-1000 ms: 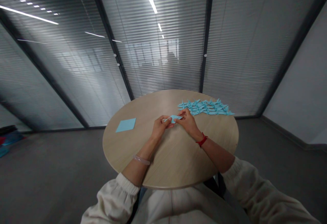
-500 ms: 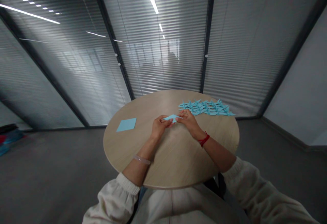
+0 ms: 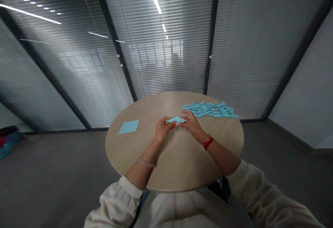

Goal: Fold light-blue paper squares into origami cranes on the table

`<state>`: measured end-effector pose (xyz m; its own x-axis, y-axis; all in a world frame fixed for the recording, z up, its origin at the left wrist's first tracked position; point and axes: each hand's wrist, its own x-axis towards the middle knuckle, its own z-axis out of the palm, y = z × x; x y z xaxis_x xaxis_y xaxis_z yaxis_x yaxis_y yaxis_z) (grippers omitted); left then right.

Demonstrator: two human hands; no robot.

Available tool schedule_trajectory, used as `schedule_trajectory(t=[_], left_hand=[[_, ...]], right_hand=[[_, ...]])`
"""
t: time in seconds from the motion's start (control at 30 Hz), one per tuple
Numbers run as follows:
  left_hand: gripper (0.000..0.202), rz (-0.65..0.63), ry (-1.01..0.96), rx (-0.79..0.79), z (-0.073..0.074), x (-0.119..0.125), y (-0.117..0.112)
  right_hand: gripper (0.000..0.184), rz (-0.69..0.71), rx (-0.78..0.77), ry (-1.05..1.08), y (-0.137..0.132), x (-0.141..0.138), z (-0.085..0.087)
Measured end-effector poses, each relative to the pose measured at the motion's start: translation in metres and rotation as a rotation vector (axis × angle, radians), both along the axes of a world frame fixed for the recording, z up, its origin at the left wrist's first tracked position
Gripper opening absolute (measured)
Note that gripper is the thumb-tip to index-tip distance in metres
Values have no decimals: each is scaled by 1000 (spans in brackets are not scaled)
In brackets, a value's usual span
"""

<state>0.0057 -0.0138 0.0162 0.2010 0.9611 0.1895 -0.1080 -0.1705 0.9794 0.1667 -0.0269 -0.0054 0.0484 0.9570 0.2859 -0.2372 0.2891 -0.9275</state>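
Observation:
A small piece of folded blue paper (image 3: 177, 119) is held between my two hands above the middle of the round table. My left hand (image 3: 163, 128) pinches its left side, thumb on the near face. At its right end, my right hand (image 3: 191, 123) grips the paper between thumb and fingers, with the index finger raised a little. The paper looks diamond-shaped and flat; its lower edge is partly covered by my thumbs. Just beyond my right hand lie several blue folded paper cranes (image 3: 210, 110) in close rows.
Flat blue square paper (image 3: 129, 126) lies on the left of the round wooden table (image 3: 179, 172). Glass panels with blinds (image 3: 166, 72) stand behind the table. A dark bag-like object with red and blue parts (image 3: 10, 137) is on the floor at far left.
My right hand's fingers have shifted slightly along the paper's right end, and the index finger is lifted more. The left hand stays almost still; the cranes and square paper have not moved.

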Motion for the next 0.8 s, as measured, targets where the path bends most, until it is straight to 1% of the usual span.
schedule_trajectory(t=[0.27, 0.47, 0.63, 0.8], left_hand=[[54, -35, -60, 11, -3, -2, 2], [52, -59, -58, 28, -7, -4, 5], [51, -66, -83, 21, -4, -4, 2], [51, -67, -95, 34, 0, -3, -4]], right_hand=[[72, 50, 14, 122, 2, 1, -3], [76, 48, 7, 151, 1, 1, -2], [78, 52, 15, 152, -3, 2, 2], [80, 53, 50, 131, -3, 4, 1]])
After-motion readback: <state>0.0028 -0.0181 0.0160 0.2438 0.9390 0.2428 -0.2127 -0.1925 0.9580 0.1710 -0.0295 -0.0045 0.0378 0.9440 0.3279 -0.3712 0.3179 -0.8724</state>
